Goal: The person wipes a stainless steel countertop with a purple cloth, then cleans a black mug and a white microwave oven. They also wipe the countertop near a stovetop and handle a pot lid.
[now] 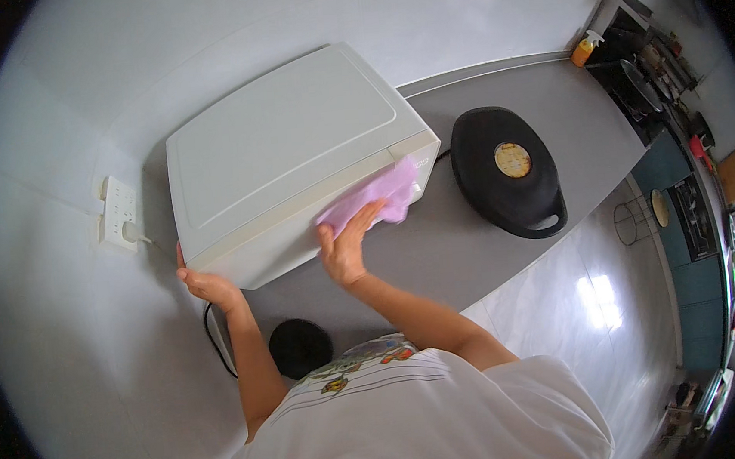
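Note:
A white microwave oven stands at an angle on the grey countertop, near the wall. My left hand rests against its front left corner, thumb on the near side and the other fingers partly hidden round the left side. With my right hand I press a pink cloth against the microwave's front face, towards its right end. The cloth covers part of the front, including some of the control area. It looks slightly blurred.
Right of the microwave lies a black oval board with a handle hole. A round black object sits close to my body. A power strip with a plug is on the left wall. An orange spray bottle stands at the counter's far end.

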`<state>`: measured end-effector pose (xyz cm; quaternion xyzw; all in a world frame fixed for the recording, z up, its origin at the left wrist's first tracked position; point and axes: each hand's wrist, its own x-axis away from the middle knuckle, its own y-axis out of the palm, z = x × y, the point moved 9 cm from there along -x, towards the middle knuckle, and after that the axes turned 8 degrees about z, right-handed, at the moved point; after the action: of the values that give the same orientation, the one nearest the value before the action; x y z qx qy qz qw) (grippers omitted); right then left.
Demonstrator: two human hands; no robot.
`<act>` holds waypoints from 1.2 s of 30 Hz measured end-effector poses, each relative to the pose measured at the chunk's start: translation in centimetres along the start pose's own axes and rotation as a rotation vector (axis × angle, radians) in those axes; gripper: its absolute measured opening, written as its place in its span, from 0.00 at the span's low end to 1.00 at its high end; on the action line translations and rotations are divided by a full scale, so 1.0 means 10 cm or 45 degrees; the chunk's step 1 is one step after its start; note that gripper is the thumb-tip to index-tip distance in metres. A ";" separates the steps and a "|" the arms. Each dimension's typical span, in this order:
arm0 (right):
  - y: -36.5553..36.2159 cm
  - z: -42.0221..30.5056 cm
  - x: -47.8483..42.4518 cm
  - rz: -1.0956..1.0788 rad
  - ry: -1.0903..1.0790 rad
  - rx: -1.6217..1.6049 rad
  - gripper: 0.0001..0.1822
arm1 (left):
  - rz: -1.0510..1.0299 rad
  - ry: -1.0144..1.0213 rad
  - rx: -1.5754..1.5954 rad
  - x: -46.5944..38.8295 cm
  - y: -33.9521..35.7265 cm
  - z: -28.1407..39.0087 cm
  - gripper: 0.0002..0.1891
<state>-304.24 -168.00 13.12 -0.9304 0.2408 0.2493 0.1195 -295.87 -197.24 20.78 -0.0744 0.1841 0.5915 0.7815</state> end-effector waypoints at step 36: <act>-0.17 0.75 0.51 -0.452 0.307 0.110 0.30 | -0.018 -0.091 0.184 -0.01 0.03 0.02 0.38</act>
<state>-302.48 -165.96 4.29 -0.9753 0.0962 0.1007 0.1715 -296.16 -197.16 21.04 0.0020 0.1978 0.5734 0.7951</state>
